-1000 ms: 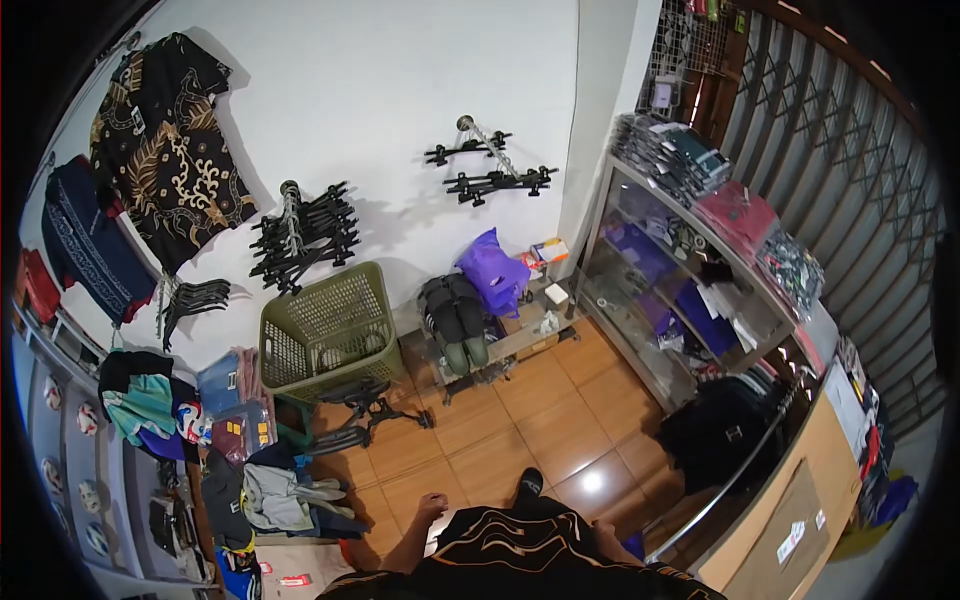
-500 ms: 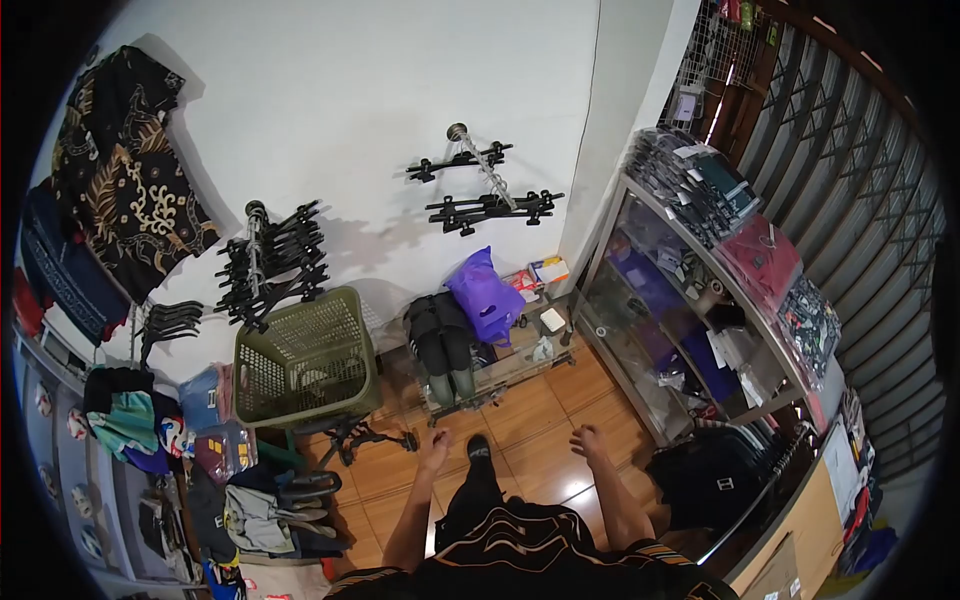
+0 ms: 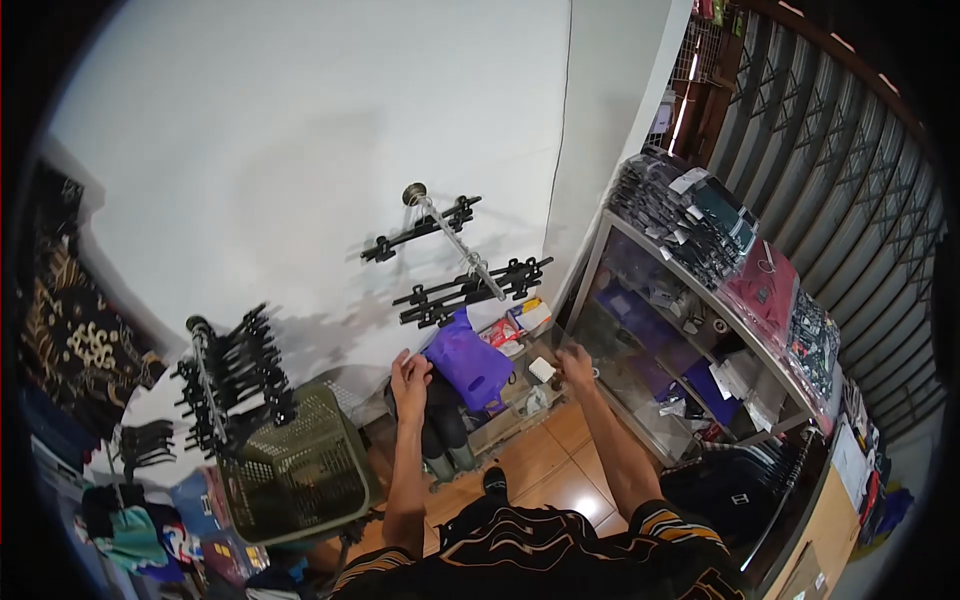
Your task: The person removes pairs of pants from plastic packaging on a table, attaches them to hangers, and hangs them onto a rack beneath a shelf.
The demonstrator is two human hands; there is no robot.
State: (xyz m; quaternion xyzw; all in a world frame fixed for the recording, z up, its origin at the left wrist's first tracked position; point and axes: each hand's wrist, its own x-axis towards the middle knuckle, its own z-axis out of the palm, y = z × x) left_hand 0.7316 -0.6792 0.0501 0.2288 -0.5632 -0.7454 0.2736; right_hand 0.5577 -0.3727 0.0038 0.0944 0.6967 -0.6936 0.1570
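Observation:
In the head view my left hand (image 3: 411, 380) is raised at the left edge of a purple plastic bag (image 3: 470, 362), its fingers apart and holding nothing visible. My right hand (image 3: 575, 368) hangs over the right end of the low glass case (image 3: 510, 418), near a small white box (image 3: 542, 370); its fingers look curled, and whether they hold anything is too small to tell. The bag lies on the case beside dark leg-shaped forms (image 3: 446, 436). Red and orange packets (image 3: 533, 314) lie behind the bag, by the wall.
Black hangers (image 3: 475, 285) hang from a wall rod above the bag, with more hangers (image 3: 235, 375) at left. A green basket (image 3: 300, 470) stands left of my left arm. At right is a glass cabinet (image 3: 640, 340) topped with packed clothes (image 3: 765, 290).
The view has moved closer to the wall and low case. Both hands have risen and reached forward, the left to beside the purple bag, the right over the case's right end.

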